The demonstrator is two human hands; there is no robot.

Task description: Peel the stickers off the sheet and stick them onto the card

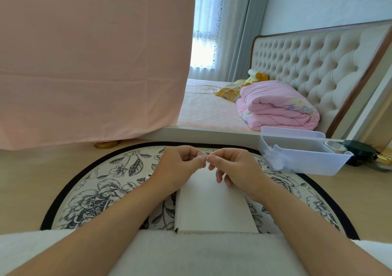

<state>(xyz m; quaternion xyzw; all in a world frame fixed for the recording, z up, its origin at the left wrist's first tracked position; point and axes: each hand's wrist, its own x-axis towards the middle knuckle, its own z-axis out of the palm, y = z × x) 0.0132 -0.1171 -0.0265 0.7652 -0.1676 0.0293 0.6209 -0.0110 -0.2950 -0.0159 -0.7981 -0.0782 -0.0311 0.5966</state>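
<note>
While the white card (214,208) lies flat on the floral mat (101,191), both hands meet just above its far end. The left hand (180,167) and right hand (235,169) each pinch a tiny sticker piece (199,154) between fingertips.

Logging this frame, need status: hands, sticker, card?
Left hand and right hand both pinching a small sticker between fingers, raised over the card. Card face blank. Nothing in the way.

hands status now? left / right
Left hand: closed, pinching a small sticker piece.
Right hand: fingertips pinched at the same piece; whether it grips cannot be told.
</note>
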